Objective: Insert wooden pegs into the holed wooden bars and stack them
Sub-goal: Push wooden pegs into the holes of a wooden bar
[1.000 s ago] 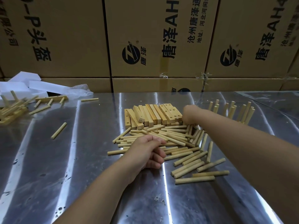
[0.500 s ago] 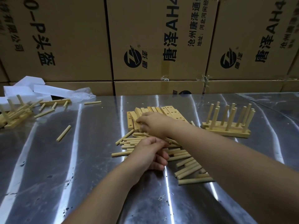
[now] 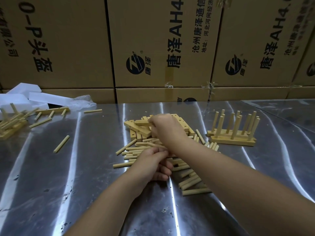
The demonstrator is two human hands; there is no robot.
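1. Progress: one pegged stack (image 3: 233, 141) stands finished-looking on the bench (image 3: 85, 184), to the outer side of the right hand (image 3: 164, 129). It is made of flat bars laid together with a cluster of pegs upright in their holes.
2. Far beyond the left hand (image 3: 153, 165), at the bench edge, lies a tumbled group of pegged bars (image 3: 10, 124) with their pegs tilted. A single pegged bar (image 3: 52, 110) lies just behind that group.
3. Much is left, by my reading. A heap of unfilled bars (image 3: 136, 132) sits under and ahead of the right hand, and a broad scatter of loose pegs (image 3: 134, 152) lies beneath both hands and trails toward the person.
4. Right hand: it reaches into the heap, and its curled fingertips pinch the end of one holed bar (image 3: 141, 123) lying atop the others. This looks like picking the next bar to fill.
5. Left hand: it rests on the peg scatter, nearer the person than the right hand, with fingers curled inward. Whether they actually grip pegs I cannot tell, as the palm hides them.
6. Stray pegs (image 3: 61, 143) lie well out beyond the left hand.
7. Materials: the bars are pale, smooth, square-edged wood with round drilled holes. The pegs are plain round dowels of the same light wood with cut-flat ends.
8. The bench is polished sheet metal, streaked with glare and speckled with dark marks.
9. Behind it are printed cardboard boxes (image 3: 162, 48), and past the left hand are white foam blocks (image 3: 25, 97) with crinkled clear plastic.
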